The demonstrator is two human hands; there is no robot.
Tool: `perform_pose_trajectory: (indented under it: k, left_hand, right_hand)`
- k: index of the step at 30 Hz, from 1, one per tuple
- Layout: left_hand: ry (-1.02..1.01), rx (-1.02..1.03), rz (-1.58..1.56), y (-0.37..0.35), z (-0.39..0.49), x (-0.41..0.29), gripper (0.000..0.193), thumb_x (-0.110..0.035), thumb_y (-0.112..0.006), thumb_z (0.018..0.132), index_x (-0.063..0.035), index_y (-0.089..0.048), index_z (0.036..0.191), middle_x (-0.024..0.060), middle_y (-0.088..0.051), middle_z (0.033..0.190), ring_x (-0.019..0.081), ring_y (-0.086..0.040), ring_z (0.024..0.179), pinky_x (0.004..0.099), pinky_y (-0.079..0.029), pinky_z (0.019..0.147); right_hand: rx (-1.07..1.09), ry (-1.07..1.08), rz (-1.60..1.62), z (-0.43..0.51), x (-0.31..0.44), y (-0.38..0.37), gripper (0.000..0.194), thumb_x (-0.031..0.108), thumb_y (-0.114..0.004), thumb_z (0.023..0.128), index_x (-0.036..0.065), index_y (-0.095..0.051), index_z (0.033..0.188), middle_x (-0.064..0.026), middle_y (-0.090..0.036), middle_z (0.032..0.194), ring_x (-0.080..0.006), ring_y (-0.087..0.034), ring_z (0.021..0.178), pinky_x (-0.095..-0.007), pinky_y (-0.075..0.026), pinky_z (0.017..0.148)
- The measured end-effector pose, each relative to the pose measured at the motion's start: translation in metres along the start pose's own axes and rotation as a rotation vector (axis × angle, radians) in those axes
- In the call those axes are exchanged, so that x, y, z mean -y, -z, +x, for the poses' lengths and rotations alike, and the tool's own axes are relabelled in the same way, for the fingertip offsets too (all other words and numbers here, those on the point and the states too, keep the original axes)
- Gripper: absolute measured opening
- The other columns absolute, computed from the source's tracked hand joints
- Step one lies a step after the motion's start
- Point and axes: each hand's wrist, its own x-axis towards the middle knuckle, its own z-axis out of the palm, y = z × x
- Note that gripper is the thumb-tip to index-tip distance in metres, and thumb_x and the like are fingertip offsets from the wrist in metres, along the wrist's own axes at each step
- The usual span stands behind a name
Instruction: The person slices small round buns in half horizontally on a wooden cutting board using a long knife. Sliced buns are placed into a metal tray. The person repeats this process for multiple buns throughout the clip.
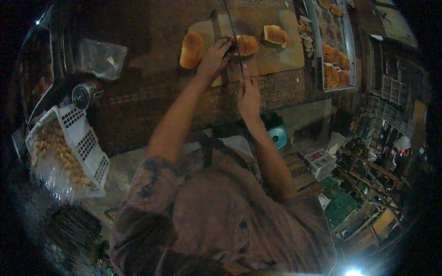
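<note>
My right hand grips a long thin knife by its near end. The blade stretches away from me across a golden-brown bread loaf. My left hand is at the left end of that loaf, its fingers curled against it just left of the blade; the fingers hide that end. Under the loaf lies a tan board. Another whole loaf rests to the left of my left hand. Farther right on the board sits a bread piece with a pale side showing.
On the right, a metal tray holds bread pieces, with bread scraps along its left side. A clear plastic bag and a round container lie left. Nearer stands a white plastic basket of bread. A teal roll is below my right forearm.
</note>
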Motion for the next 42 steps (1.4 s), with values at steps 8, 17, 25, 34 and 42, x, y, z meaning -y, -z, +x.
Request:
perform_pose_trajectory:
  k: [8,17,25,34,42]
  left_hand:
    - [-0.010,-0.021,-0.047,-0.002,0.003,0.000,0.040,-0.017,-0.065,0.097,-0.0010,-0.062,0.134,0.0193,-0.060,0.139,0.0370,-0.059,0.127,0.0433,-0.049,0.107]
    - [-0.028,-0.095,0.035,-0.009,0.004,0.002,0.038,-0.020,-0.062,0.100,-0.0025,-0.064,0.133,0.0166,-0.060,0.139,0.0352,-0.059,0.126,0.0430,-0.050,0.106]
    - [0.099,0.022,-0.106,-0.011,-0.001,0.006,0.039,-0.022,-0.060,0.101,-0.0052,-0.062,0.136,0.0170,-0.060,0.140,0.0365,-0.059,0.125,0.0451,-0.049,0.106]
    - [0.038,-0.030,0.000,-0.007,-0.002,0.003,0.043,-0.025,-0.059,0.102,-0.0053,-0.059,0.140,0.0195,-0.060,0.139,0.0402,-0.059,0.125,0.0470,-0.048,0.106]
    - [0.078,0.000,-0.020,-0.001,0.002,-0.007,0.040,-0.020,-0.059,0.103,-0.0051,-0.059,0.140,0.0158,-0.056,0.145,0.0379,-0.053,0.134,0.0464,-0.046,0.109]
  right_hand:
    - [0.165,-0.151,-0.023,-0.043,-0.017,0.011,0.062,0.012,-0.051,0.104,0.022,-0.033,0.162,-0.0287,-0.061,0.123,-0.0469,-0.063,0.108,-0.0493,-0.052,0.091]
    - [0.103,-0.025,-0.055,-0.027,-0.019,0.004,0.064,0.010,-0.053,0.102,0.021,-0.032,0.161,-0.0299,-0.059,0.131,-0.0493,-0.062,0.109,-0.0489,-0.053,0.089]
    - [0.219,-0.120,-0.078,-0.058,-0.041,-0.008,0.080,0.001,-0.058,0.094,0.024,-0.027,0.164,-0.0306,-0.059,0.128,-0.0515,-0.060,0.108,-0.0518,-0.053,0.086]
    - [0.275,-0.152,-0.034,-0.087,-0.048,-0.001,0.086,0.001,-0.060,0.093,0.030,-0.023,0.165,-0.0283,-0.060,0.125,-0.0478,-0.064,0.104,-0.0501,-0.053,0.085]
    - [0.558,-0.338,-0.102,-0.195,-0.063,0.077,0.090,0.003,-0.058,0.095,0.035,-0.012,0.165,-0.0323,-0.053,0.140,-0.0506,-0.061,0.117,-0.0497,-0.056,0.093]
